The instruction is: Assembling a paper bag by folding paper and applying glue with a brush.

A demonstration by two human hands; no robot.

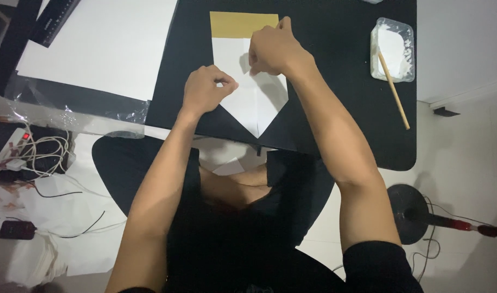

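so paper (254, 106) mid-mat (335, 43) near its front edge, already folded to a point, gold strip unfolded. left hand (205, 89) pinches its left edge; right hand (273, 51) curled, probably pressing a crease.

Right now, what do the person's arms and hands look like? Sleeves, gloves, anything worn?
Both arms are bare from the short black sleeves down. The left hand and right hand are bare too: no gloves, rings, watch or bands visible. The black sleeve on the right arm ends above the elbow; the left sleeve barely shows at the frame's bottom edge. No markings visible.
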